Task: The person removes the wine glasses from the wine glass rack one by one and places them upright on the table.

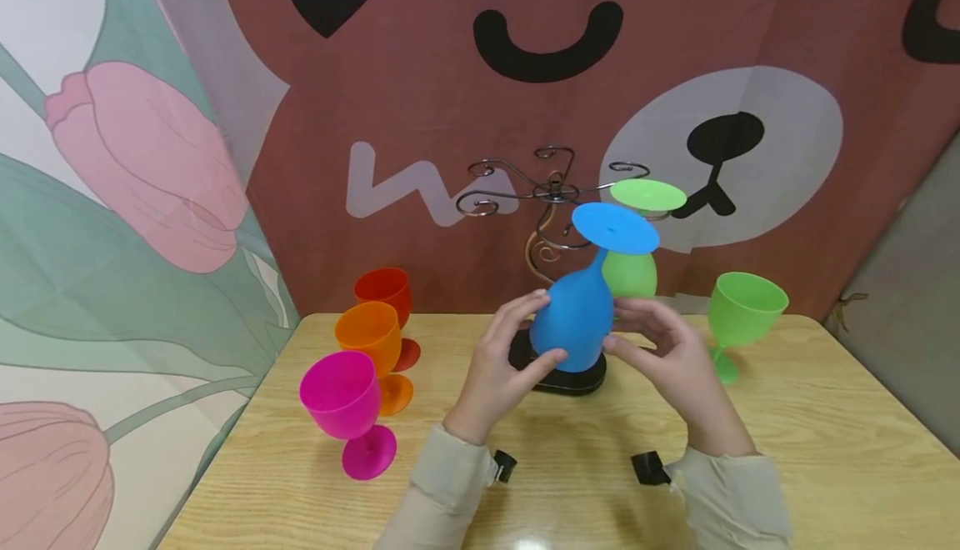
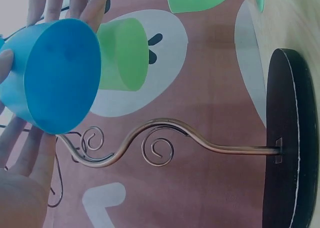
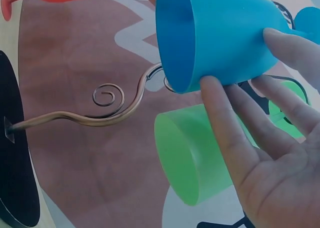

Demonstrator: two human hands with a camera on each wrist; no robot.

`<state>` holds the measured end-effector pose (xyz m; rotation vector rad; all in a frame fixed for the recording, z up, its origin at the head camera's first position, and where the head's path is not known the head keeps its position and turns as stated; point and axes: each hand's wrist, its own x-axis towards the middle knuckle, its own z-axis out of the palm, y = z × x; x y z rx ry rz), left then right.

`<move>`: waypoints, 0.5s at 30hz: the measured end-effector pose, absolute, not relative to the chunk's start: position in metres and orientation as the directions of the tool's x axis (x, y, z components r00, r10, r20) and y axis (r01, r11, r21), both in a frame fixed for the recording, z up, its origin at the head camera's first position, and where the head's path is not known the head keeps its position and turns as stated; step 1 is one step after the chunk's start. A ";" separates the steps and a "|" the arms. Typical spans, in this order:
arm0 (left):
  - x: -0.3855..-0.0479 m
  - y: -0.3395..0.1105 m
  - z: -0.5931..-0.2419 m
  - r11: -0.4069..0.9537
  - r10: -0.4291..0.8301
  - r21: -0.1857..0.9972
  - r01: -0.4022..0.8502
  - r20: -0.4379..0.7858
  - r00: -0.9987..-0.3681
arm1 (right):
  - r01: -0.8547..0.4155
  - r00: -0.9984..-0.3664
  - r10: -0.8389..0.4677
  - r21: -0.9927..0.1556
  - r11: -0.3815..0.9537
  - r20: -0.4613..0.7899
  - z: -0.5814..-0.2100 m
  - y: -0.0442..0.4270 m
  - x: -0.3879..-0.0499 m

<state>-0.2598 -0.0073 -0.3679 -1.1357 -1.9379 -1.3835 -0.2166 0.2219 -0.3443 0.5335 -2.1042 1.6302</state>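
A blue plastic goblet [image 1: 573, 317] is upside down and tilted above the stand's black base [image 1: 570, 375], its foot up. My left hand [image 1: 502, 358] grips the bowl from the left. From the right, my right hand [image 1: 667, 354] holds the bowl with its fingertips. In the left wrist view the goblet's open rim [image 2: 62, 78] faces the table side. In the right wrist view the right fingers [image 3: 215, 103] touch the bowl near its rim. Just behind, a green goblet [image 1: 630, 275] hangs upside down from the metal rack [image 1: 555, 192].
Along the table's left side, pink [image 1: 341, 396], orange [image 1: 371, 337] and red [image 1: 386, 292] goblets stand upright in a row. Another green goblet [image 1: 742, 312] stands upright at the right. A printed cloth backdrop [image 1: 420, 100] rises behind the wooden table [image 1: 262, 500].
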 end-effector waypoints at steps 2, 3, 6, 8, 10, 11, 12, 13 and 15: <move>-0.261 -0.009 -0.367 0.130 0.344 0.501 0.856 0.786 -0.513 | -0.534 -0.843 -0.047 -0.823 0.195 0.536 -0.343 0.222 -0.217; -0.262 -0.010 -0.367 0.126 0.346 0.494 0.860 0.790 -0.505 | -0.529 -0.847 -0.050 -0.830 0.176 0.529 -0.343 0.222 -0.217; -0.264 -0.014 -0.365 0.124 0.356 0.479 0.869 0.796 -0.489 | -0.513 -0.858 -0.052 -0.848 0.134 0.511 -0.340 0.221 -0.218; -0.265 -0.016 -0.364 0.128 0.362 0.473 0.872 0.796 -0.485 | -0.495 -0.869 -0.050 -0.860 0.125 0.492 -0.339 0.221 -0.218; -0.266 -0.018 -0.362 0.141 0.366 0.459 0.877 0.799 -0.477 | -0.480 -0.877 -0.049 -0.870 0.108 0.478 -0.339 0.220 -0.218; -0.266 -0.019 -0.361 0.150 0.369 0.449 0.881 0.801 -0.471 | -0.478 -0.878 -0.054 -0.873 0.093 0.475 -0.339 0.220 -0.218; -0.266 -0.020 -0.360 0.160 0.369 0.438 0.885 0.805 -0.465 | -0.480 -0.877 -0.059 -0.874 0.072 0.477 -0.339 0.220 -0.218; -0.266 -0.021 -0.359 0.168 0.369 0.425 0.889 0.809 -0.457 | -0.484 -0.874 -0.064 -0.874 0.049 0.481 -0.340 0.220 -0.218; -0.266 -0.024 -0.357 0.187 0.369 0.394 0.900 0.820 -0.436 | -0.503 -0.860 -0.084 -0.864 -0.022 0.503 -0.341 0.220 -0.217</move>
